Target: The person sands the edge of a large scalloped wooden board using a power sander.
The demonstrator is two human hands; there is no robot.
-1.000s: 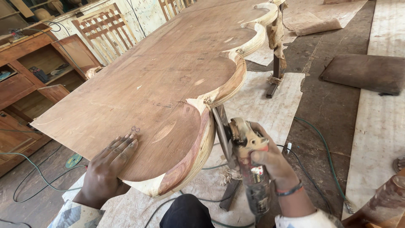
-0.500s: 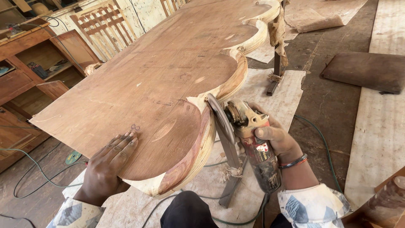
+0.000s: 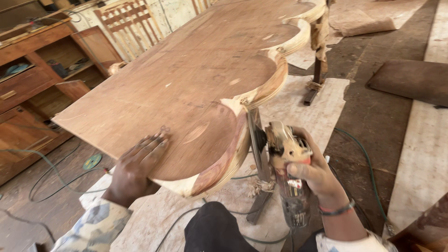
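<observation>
The right hand (image 3: pixel 313 175) is gripping an angle grinder (image 3: pixel 285 163), its disc lying just right of the scalloped tabletop's (image 3: pixel 186 88) curved edge (image 3: pixel 228 158). The left hand (image 3: pixel 135 168) is lying open and flat on the tabletop, farther left.

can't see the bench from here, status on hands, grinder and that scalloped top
Left hand flat on the scalloped wooden top. Right hand gripping the angle grinder, disc beside the curved edge. Green cable trails on the floor.
</observation>
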